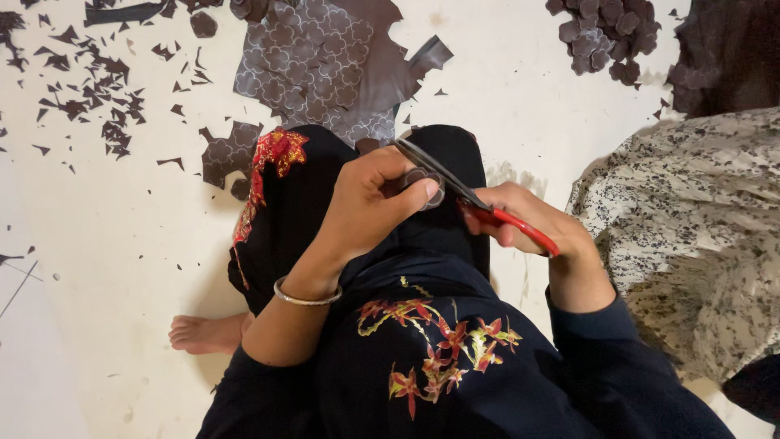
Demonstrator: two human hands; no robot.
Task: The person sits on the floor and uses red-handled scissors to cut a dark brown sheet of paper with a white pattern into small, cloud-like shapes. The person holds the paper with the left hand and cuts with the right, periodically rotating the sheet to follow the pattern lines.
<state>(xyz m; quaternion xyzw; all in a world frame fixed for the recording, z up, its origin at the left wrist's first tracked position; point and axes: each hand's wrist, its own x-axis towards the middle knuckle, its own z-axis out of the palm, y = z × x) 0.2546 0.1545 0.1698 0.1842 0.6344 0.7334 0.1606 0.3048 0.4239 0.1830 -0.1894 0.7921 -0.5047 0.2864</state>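
So closest to us it's the dark embroidered clothing (431, 358) with red and gold flowers, and a bare foot (203, 333) poking out on the pale floor (106, 244). Just above the lap, our left hand (370, 203) (silver bangle (305, 297) on the wrist) is pinching a small dark cut-out piece (424, 185) between thumb and fingertips, fingers curled tight. Our right hand (528, 223) is wrapped around the red handles of the scissors (475, 199). The blades run up and to the left, long axis slanting from the right hand toward the left hand, and they cross right over the piece, so the left hand is the nearer one to it. Can't tell how far apart the blades are.

Further out there's the big dark sheet (325, 65) marked with flower outlines, scraps (89, 89) scattered off to the left, a pile of finished cut-outs (605, 36) top right, and speckled fabric (691, 228) on the right.
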